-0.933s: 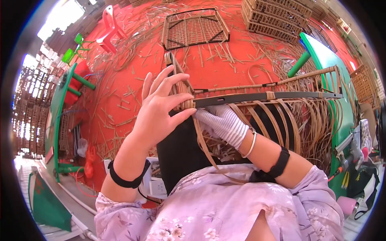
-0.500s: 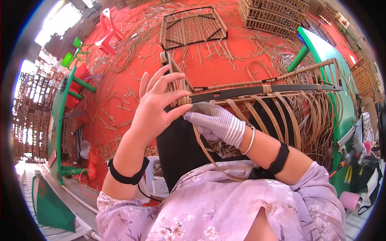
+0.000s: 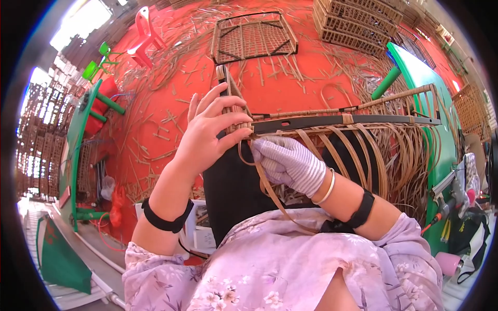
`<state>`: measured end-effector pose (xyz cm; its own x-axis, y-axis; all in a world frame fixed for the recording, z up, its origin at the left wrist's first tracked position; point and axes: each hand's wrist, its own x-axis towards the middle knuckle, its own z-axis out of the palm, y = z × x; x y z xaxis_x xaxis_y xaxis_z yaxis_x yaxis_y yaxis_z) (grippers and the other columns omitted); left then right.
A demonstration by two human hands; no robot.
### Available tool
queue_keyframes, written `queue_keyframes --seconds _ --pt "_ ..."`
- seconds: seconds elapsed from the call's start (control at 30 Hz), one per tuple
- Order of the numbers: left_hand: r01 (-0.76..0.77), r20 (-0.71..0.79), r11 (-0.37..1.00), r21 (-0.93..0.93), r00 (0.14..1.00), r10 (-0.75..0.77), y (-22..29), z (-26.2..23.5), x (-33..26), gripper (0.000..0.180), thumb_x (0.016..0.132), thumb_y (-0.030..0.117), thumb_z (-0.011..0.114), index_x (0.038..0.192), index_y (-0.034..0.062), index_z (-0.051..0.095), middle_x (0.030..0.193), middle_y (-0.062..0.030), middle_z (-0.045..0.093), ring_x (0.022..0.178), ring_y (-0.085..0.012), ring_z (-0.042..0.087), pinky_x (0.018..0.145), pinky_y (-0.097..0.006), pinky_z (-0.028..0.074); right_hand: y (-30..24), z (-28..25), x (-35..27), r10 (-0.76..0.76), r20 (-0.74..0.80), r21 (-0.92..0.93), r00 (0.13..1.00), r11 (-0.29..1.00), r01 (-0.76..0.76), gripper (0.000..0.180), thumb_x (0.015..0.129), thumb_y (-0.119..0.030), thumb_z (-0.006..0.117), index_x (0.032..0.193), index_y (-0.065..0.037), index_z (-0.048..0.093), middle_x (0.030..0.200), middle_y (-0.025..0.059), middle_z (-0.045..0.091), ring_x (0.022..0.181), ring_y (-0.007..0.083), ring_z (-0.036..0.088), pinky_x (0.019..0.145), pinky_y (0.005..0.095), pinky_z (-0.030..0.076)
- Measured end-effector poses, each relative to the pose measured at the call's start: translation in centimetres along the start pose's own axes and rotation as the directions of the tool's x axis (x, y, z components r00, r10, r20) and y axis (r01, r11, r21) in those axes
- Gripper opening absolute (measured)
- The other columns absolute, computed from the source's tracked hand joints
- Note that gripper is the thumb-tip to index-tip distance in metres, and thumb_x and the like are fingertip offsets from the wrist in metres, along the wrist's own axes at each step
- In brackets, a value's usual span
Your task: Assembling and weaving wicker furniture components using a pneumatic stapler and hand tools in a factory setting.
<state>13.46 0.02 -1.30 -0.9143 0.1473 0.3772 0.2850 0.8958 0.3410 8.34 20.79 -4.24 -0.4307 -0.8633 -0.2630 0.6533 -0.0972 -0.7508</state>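
Note:
Across my lap lies a woven frame with a dark flat metal bar [image 3: 311,124] along its near edge and strip-wrapped sides. My bare left hand [image 3: 215,127] is closed round its left corner, fingers over the wrapped side and thumb near the bar's end. Just below that corner, my right hand [image 3: 288,161], in a striped glove, pinches a tan rattan strip [image 3: 272,194]. The strip makes a small loop by the corner, and its tail runs down onto my lap. More loose strips [image 3: 381,160] hang from the bar to the right. The right fingertips partly hide the strip.
Another woven frame [image 3: 254,39] lies ahead on the red floor [image 3: 171,98] among scattered strip scraps. Stacked woven crates [image 3: 355,23] stand at far right. Green tables are at left [image 3: 78,150] and right [image 3: 441,119], with tools by the right one. A red chair [image 3: 146,39] stands far left.
My right hand has moved slightly down and right from the corner, and a strip loop now shows there. The left hand keeps its hold; the whole view has shifted a little.

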Motion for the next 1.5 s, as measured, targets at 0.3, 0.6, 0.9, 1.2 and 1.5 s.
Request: queue_keyframes --seconds 0.3,0.6,0.9,1.2,1.5 --pt "-0.175 -0.018 0.946 0.272 0.982 0.187 -0.1 -0.3 0.5 0.029 0.083 0.025 0.067 0.111 0.0183 0.067 0.11 0.0038 0.064 0.134 -0.0243 0.04 0.116 -0.052 0.006 -1.2 1.2 0.3 -0.063 -0.037 -0.085 0.997 0.995 0.06 0.023 0.099 -0.027 0.052 0.092 -0.005 0.057 0.054 -0.0075 0.038 0.041 0.002 0.032 0.039 0.0196 0.023" --pt "-0.262 0.102 0.901 0.347 0.965 0.241 2.4 0.6 1.4 0.044 0.071 0.031 0.074 0.108 0.0081 0.064 0.105 -0.0055 0.064 0.121 -0.0205 0.051 0.115 -0.045 0.022 -1.1 1.3 -1.6 -0.019 -0.094 0.014 0.995 1.0 0.02 0.026 0.099 -0.028 0.05 0.086 -0.007 0.055 0.053 -0.0061 0.036 0.039 0.0044 0.029 0.036 0.0211 0.021" --pt "-0.216 0.032 0.944 0.25 0.976 0.215 1.4 1.4 0.6 0.041 0.081 0.032 0.068 0.114 0.0087 0.06 0.111 -0.0066 0.062 0.122 -0.0222 0.05 0.112 -0.047 0.026 -1.4 -0.4 -1.3 -0.287 0.037 -0.559 0.957 0.788 0.258 0.014 0.089 -0.012 0.067 0.092 0.002 0.069 0.084 0.0006 0.06 0.072 0.0069 0.054 0.069 0.0217 0.046" --pt "-0.198 -0.029 0.959 0.203 0.978 0.208 0.3 2.0 0.6 0.042 0.075 0.023 0.071 0.113 0.0103 0.059 0.107 -0.0043 0.06 0.123 -0.0214 0.048 0.112 -0.047 0.027 -2.9 1.1 -1.6 -0.352 0.224 -0.418 0.909 0.808 0.416 0.019 0.096 -0.012 0.055 0.099 0.004 0.065 0.096 0.0084 0.06 0.072 0.0115 0.062 0.068 0.0237 0.053" --pt "-0.22 -0.065 0.954 0.205 0.969 0.238 0.4 1.9 0.8 0.042 0.068 0.03 0.076 0.102 0.0099 0.059 0.099 -0.0027 0.059 0.118 -0.0207 0.051 0.109 -0.045 0.03 -2.9 1.8 -3.4 -0.302 0.065 -0.408 0.951 0.862 0.302 0.029 0.101 -0.022 0.049 0.085 0.0 0.06 0.065 0.0007 0.055 0.051 0.0055 0.049 0.048 0.0194 0.039"
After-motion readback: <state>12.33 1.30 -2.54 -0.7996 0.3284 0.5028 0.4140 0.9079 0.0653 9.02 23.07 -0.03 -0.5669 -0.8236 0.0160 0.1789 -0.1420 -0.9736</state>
